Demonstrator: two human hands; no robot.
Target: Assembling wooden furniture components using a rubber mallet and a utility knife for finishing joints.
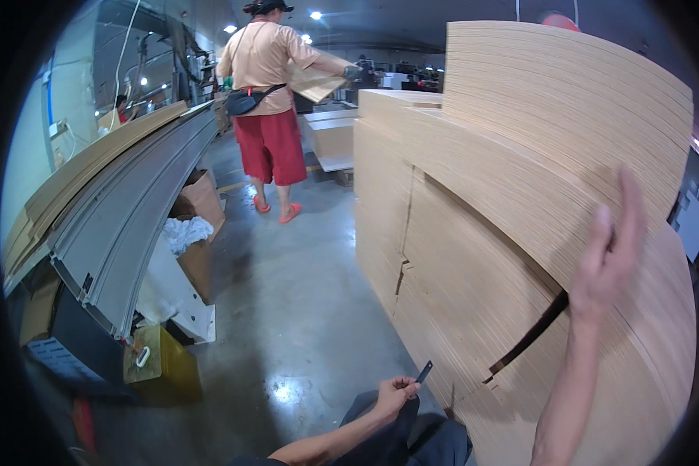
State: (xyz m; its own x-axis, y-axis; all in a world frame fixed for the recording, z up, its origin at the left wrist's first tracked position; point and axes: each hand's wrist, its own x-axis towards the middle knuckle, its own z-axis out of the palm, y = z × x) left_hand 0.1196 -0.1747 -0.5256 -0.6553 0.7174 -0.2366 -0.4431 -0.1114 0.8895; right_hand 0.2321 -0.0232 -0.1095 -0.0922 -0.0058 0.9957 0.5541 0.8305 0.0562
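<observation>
Low in front of me, my left hand (396, 394) is closed on a thin dark flat strip with a small hole at its end, which looks like a steel ruler (425, 371). My right hand (610, 256) is raised with its fingers stretched out, slightly blurred, holding nothing. It is in front of a tall stack of light-brown wooden boards (520, 93); whether it touches their edges I cannot tell. Under that stack, more boards (474, 287) are piled, with a dark gap running down among their edges.
A co-worker (264, 85) stands ahead in the aisle, carrying a board (316, 82). Along the left lie long grey panels (144, 194). Below them are a yellow-green metal can (163, 369) and a carton (194, 260) with white wrapping. Another board pile (330, 140) stands farther off.
</observation>
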